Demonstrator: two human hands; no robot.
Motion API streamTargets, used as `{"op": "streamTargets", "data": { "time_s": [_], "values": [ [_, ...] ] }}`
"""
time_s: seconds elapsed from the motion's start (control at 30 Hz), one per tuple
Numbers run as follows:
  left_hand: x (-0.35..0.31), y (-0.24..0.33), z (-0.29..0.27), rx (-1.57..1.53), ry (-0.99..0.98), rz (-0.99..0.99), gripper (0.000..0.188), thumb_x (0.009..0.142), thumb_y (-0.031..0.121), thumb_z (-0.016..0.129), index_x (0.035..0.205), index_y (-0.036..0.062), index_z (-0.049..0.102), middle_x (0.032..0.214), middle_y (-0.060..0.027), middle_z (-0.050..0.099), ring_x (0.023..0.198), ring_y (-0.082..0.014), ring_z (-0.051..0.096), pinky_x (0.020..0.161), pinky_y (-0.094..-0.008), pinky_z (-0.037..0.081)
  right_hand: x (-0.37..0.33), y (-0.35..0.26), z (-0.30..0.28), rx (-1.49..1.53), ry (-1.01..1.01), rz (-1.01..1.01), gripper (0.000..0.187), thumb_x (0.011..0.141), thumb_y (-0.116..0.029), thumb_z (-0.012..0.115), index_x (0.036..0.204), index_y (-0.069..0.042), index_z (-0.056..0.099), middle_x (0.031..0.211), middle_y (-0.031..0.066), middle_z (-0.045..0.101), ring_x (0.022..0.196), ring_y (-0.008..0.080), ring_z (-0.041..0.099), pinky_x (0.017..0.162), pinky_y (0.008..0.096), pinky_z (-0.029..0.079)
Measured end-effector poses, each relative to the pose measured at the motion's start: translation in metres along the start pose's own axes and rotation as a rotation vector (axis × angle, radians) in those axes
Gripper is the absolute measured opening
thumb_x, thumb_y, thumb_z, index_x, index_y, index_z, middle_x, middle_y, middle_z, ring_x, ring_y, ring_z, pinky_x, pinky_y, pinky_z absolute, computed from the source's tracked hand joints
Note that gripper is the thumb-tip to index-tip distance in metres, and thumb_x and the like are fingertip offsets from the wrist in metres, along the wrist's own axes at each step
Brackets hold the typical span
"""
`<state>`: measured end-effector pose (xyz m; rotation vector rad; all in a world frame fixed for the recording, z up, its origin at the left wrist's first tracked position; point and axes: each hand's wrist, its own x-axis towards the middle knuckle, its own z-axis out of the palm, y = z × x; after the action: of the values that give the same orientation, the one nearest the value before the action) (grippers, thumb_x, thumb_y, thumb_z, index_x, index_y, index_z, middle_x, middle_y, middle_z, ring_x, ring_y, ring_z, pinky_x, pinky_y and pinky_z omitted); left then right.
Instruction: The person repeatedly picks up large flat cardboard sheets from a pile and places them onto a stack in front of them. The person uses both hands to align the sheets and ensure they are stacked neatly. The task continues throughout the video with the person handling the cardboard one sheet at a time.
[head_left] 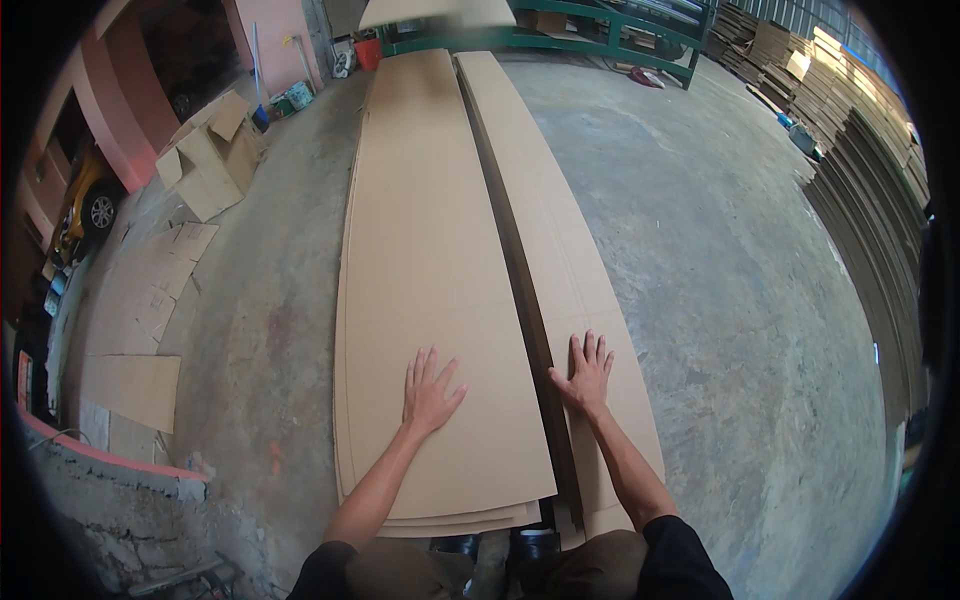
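Observation:
Two long stacks of brown cardboard sheets stretch away from me, side by side, with a dark narrow gap between them. On the wider left stack point(430, 230), near its close end, my left hand point(428, 390) lies flat with the fingers spread. My right hand point(587, 372) rests on the narrower right stack point(545, 200), fingers apart, its thumb at the edge along the gap. Neither hand holds anything. Several sheet edges show slightly uneven at the near end of the left stack.
A green metal frame point(600, 48) stands beyond the far ends, with a blurred cardboard sheet point(440, 12) above. An open cardboard box point(212, 155) and flattened cardboard point(135, 290) lie left. Tall cardboard piles point(865, 200) line the right. A yellow car point(88, 205) is far left.

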<state>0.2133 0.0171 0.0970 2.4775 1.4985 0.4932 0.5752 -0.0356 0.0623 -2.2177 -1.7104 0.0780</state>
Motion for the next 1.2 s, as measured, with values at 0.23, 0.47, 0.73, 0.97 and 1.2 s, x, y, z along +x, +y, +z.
{"op": "streamTargets", "data": {
  "time_s": [0.23,0.47,0.73,0.97,1.2],
  "values": [
    [0.003,-0.006,-0.006,-0.082,-0.060,-0.036,0.062,0.099,0.046,0.072,0.153,0.0168,0.063,0.170,-0.0245,0.037,0.161,-0.0463,0.026,0.131,-0.0600,0.021,0.000,-0.004,-0.004,0.009,-0.013,0.004,0.104,0.087,-0.069,0.073,0.168,-0.013,0.040,0.178,0.0233,0.025,0.165,0.0498,0.013,0.129,0.0740,0.011],
    [0.009,-0.013,-0.027,-0.442,0.239,-0.057,0.050,0.092,0.021,0.080,0.139,0.0070,0.069,0.160,-0.0254,0.046,0.155,-0.0468,0.037,0.126,-0.0555,0.036,0.004,-0.010,-0.014,0.185,0.142,0.110,0.101,0.095,-0.071,0.067,0.172,-0.014,0.033,0.178,0.0305,0.014,0.165,0.0530,0.008,0.125,0.0787,0.009],
    [0.000,-0.009,-0.023,0.039,0.020,-0.122,0.064,0.102,0.046,0.065,0.161,0.0218,0.054,0.177,-0.0242,0.024,0.164,-0.0465,0.020,0.131,-0.0663,0.015,0.024,-0.021,-0.033,-0.016,-0.004,0.127,0.097,0.099,-0.071,0.059,0.173,-0.015,0.030,0.178,0.0340,0.012,0.165,0.0544,0.004,0.126,0.0782,0.003],
    [0.005,-0.007,-0.018,0.078,-0.019,-0.142,0.066,0.105,0.053,0.058,0.165,0.0269,0.049,0.177,-0.0231,0.026,0.165,-0.0447,0.018,0.128,-0.0714,0.014,0.020,-0.027,-0.041,-0.053,-0.125,0.150,0.098,0.099,-0.074,0.053,0.172,-0.012,0.032,0.178,0.0339,0.012,0.165,0.0544,0.004,0.126,0.0774,0.000],
    [0.005,-0.077,-0.047,-0.004,0.087,-0.545,0.071,0.102,0.055,0.064,0.164,0.0255,0.049,0.175,-0.0266,0.027,0.165,-0.0426,0.019,0.129,-0.0680,0.017,-0.030,-0.060,-0.024,0.317,0.044,-0.295,0.083,0.097,-0.040,0.078,0.162,-0.001,0.045,0.173,0.0332,0.028,0.160,0.0540,0.025,0.130,0.0656,0.021]
  ]
}}
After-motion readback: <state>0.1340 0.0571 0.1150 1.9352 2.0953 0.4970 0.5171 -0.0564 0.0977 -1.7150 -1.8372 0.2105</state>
